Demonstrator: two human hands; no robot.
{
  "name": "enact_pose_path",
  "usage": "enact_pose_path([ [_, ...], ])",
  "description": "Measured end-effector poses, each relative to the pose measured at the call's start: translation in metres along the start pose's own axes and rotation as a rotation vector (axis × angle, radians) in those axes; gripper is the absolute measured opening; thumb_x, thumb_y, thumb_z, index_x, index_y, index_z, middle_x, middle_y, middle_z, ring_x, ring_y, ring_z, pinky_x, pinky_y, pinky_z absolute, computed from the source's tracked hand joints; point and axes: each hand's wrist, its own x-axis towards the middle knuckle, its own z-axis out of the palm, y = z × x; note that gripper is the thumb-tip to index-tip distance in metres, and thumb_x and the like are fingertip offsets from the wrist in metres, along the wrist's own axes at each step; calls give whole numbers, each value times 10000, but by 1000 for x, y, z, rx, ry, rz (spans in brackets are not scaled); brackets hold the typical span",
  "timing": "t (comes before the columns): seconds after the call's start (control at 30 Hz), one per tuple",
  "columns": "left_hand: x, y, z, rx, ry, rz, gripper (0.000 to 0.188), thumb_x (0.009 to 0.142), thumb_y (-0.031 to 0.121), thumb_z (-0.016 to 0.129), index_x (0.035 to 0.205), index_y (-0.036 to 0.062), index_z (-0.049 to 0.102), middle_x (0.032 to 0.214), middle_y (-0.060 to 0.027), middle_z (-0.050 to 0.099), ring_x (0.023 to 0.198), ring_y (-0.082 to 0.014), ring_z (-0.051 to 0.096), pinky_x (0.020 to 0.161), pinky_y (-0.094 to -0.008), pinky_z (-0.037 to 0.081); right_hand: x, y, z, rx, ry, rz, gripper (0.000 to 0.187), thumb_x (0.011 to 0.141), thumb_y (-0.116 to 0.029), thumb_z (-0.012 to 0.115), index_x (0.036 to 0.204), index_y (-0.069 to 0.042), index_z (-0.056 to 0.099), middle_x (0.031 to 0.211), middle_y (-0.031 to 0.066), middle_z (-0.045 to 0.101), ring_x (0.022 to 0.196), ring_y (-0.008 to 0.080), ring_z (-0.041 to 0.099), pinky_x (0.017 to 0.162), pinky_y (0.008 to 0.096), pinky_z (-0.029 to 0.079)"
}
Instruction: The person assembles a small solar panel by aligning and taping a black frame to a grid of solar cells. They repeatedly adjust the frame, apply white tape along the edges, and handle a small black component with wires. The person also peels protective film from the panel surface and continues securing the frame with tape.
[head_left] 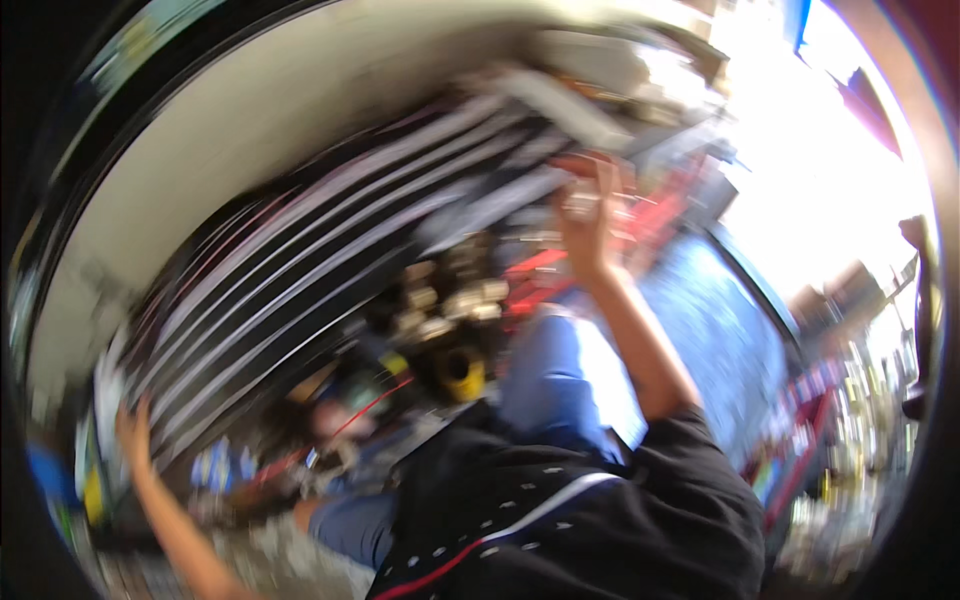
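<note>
Motion blurs the whole head view. My left hand (134, 436) is at the far left, beside the end of a stack of long dark and pale bars (330, 230); whether it touches them I cannot tell. My right hand (590, 215) is raised at the upper middle, in front of the bars' other end and a red frame-like thing (660, 215). Its fingers look bent, with a pale patch (581, 204) by the palm, too smeared to name. The fingers of both hands are too blurred to show any grip.
A pale wall (190, 150) runs behind the bars. Yellowish and dark round parts (460, 370) lie in a cluttered heap near my knees. A blue surface (715, 330) lies to the right, with crowded goods (850, 430) beyond it. A red cord (372, 410) crosses the floor clutter.
</note>
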Motion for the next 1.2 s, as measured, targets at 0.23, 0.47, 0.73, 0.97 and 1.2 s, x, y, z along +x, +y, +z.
enact_pose_path([
  [0.23,-16,52,-18,-116,88,-340,1096,514,651,877,1313,-29,558,1282,-262,592,1189,-356,584,1009,-400,461,-19,-201,81,455,-484,-359,357,761,-18,702,1101,-121,664,1187,142,531,1121,331,510,973,448,392],
  [0.47,-43,73,-19,-369,247,-208,763,542,364,955,1134,-2,642,1046,-146,643,830,-235,639,735,-363,538,-36,-364,195,912,-672,-632,518,846,-183,697,1315,-68,509,1411,203,421,1290,410,429,1084,493,346],
  [0.73,-60,88,-26,-564,235,-181,613,629,242,928,1135,53,638,930,-47,621,720,-128,596,674,-281,518,-67,-506,338,716,-908,-397,354,855,-281,694,1156,-99,647,1186,151,622,1164,328,565,998,483,429],
  [0.97,15,57,-29,-226,403,166,302,805,215,768,1038,37,694,989,-183,661,824,-279,655,787,-366,527,-85,-510,363,1000,-750,-307,219,737,-65,749,954,-86,724,1015,162,601,965,346,609,876,431,496],
  [1.2,65,45,-52,-258,-212,139,267,755,313,786,788,52,741,657,-83,656,605,-161,604,571,-328,465,-78,-507,348,918,-881,-186,324,717,-255,834,878,-39,654,812,137,670,812,343,663,736,439,531],
])
